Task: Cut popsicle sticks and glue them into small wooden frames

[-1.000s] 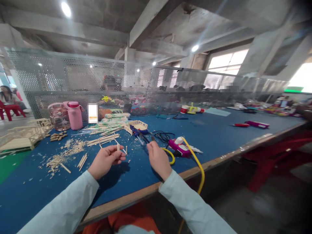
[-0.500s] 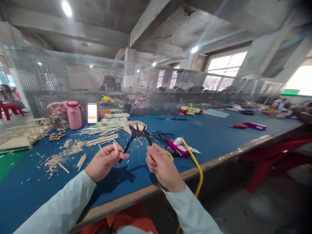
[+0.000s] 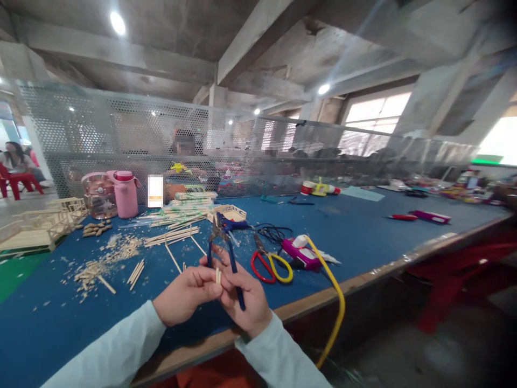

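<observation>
My left hand [image 3: 191,293] is closed in a pinch on a few short wooden sticks [image 3: 218,276], their ends pointing up. Against it, my right hand [image 3: 246,296] holds blue-handled pliers [image 3: 236,272] upright, jaws up and handles apart. The fingertips of my right hand meet the sticks beside the left fingers. Scissors [image 3: 264,267] with one red and one yellow loop lie just right of my hands. Behind the pliers lies a blue glue gun [image 3: 234,223] near a small frame of sticks [image 3: 226,211].
Sticks [image 3: 169,234] and wood chips [image 3: 95,269] cover the table's left part, near peanuts [image 3: 95,229], a pink bottle [image 3: 126,196] and stick-built models [image 3: 40,231]. A purple tool [image 3: 301,252] and a yellow cable [image 3: 333,280] lie to the right. A mesh partition [image 3: 141,124] stands behind.
My hands have come together, the right moving left with the pliers, which now stand upright. The scissors have come into view where the right hand was.
</observation>
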Demonstrator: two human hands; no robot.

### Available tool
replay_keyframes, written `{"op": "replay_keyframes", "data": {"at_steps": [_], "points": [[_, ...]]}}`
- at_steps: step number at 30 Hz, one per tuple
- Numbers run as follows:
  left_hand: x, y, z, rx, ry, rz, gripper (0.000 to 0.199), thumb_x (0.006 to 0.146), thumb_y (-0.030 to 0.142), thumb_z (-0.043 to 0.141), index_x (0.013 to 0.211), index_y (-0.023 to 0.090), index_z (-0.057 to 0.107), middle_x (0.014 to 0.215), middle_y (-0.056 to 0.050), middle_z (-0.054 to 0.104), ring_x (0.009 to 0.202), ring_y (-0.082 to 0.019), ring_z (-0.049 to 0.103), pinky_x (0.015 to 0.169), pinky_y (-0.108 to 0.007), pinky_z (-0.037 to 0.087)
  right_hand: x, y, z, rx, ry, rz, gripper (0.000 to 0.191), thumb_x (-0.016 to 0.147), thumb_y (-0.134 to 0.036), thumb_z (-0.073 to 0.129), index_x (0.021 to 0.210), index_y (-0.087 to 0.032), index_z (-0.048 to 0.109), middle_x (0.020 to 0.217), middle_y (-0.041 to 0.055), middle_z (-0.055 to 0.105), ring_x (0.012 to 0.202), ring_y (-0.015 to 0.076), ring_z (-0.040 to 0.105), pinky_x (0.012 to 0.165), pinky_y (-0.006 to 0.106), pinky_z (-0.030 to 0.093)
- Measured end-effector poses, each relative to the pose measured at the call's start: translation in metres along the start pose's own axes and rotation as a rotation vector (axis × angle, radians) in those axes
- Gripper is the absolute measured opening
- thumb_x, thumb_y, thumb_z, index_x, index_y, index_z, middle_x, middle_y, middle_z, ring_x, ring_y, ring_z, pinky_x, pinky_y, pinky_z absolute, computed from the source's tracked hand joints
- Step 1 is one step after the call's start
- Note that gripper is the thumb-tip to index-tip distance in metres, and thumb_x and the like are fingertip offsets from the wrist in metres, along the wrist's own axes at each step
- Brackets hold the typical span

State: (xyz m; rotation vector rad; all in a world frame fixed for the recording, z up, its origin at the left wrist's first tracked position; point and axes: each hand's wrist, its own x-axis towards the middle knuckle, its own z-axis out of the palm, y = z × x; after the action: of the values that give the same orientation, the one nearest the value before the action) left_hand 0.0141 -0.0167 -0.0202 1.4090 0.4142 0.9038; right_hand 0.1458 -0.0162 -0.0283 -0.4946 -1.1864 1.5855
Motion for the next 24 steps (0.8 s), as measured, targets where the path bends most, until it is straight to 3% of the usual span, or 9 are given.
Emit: {"op": "replay_keyframes", "data": {"at_steps": [3,6,9,12,16,24], "points": [[0.001,0.003,-0.005,-0.059,0.111,-0.05,0.026,0.067,0.038,0.069,0.076,0.014,0.066,0.067,-0.003,0.065,0.065,-0.013,0.059,0.072,-0.028,0.045,0.003,-0.02,-0.011,-0.205,0.028,-0.086,0.054,0.065,-0.02,0.045,0.119,-0.022,0.038,0.104,0.0079,0.059,0.086,0.0197,0.061,0.067,0.033,0.051],[0.004,0.004,-0.013,-0.097,0.297,-0.074,0.03,0.062,0.036,0.073,0.081,0.014,0.065,0.069,-0.003,0.065,0.065,-0.012,0.061,0.071,-0.027,0.046,0.004,-0.049,-0.023,-0.683,0.024,-0.168,0.051,0.068,-0.016,0.043,0.119,-0.018,0.043,0.103,0.0083,0.059,0.089,0.019,0.059,0.081,0.037,0.048],[0.006,0.005,-0.017,-0.08,0.369,-0.095,0.035,0.058,0.038,0.075,0.081,0.013,0.065,0.066,-0.002,0.064,0.06,-0.011,0.058,0.064,-0.025,0.045,0.003,-0.075,-0.03,-1.285,-0.17,-0.193,0.063,0.063,-0.008,0.04,0.126,-0.015,0.043,0.121,0.0116,0.052,0.112,0.0228,0.048,0.098,0.043,0.036],[0.006,0.009,-0.016,-0.014,0.374,-0.083,0.037,0.057,0.041,0.075,0.078,0.012,0.066,0.064,-0.002,0.063,0.055,-0.009,0.055,0.06,-0.024,0.043,0.001,-0.087,-0.028,-1.621,-0.343,-0.172,0.073,0.061,-0.005,0.039,0.134,-0.012,0.034,0.135,0.0145,0.039,0.126,0.0246,0.033,0.104,0.045,0.028],[0.004,0.012,-0.014,0.184,0.326,-0.042,0.031,0.064,0.042,0.07,0.068,0.012,0.067,0.063,-0.003,0.062,0.055,-0.009,0.053,0.062,-0.023,0.042,0.0,-0.09,-0.023,-1.746,-0.407,-0.109,0.075,0.061,-0.003,0.039,0.135,-0.009,0.031,0.128,0.0163,0.042,0.12,0.0239,0.038,0.1,0.042,0.033],[0.002,0.007,-0.016,0.383,0.307,0.02,0.025,0.072,0.038,0.063,0.065,0.014,0.067,0.063,-0.004,0.065,0.058,-0.014,0.057,0.063,-0.026,0.045,-0.001,-0.091,-0.022,-1.825,-0.457,-0.202,0.078,0.059,-0.002,0.041,0.136,-0.009,0.029,0.12,0.0161,0.045,0.112,0.0254,0.041,0.094,0.043,0.036]]}}
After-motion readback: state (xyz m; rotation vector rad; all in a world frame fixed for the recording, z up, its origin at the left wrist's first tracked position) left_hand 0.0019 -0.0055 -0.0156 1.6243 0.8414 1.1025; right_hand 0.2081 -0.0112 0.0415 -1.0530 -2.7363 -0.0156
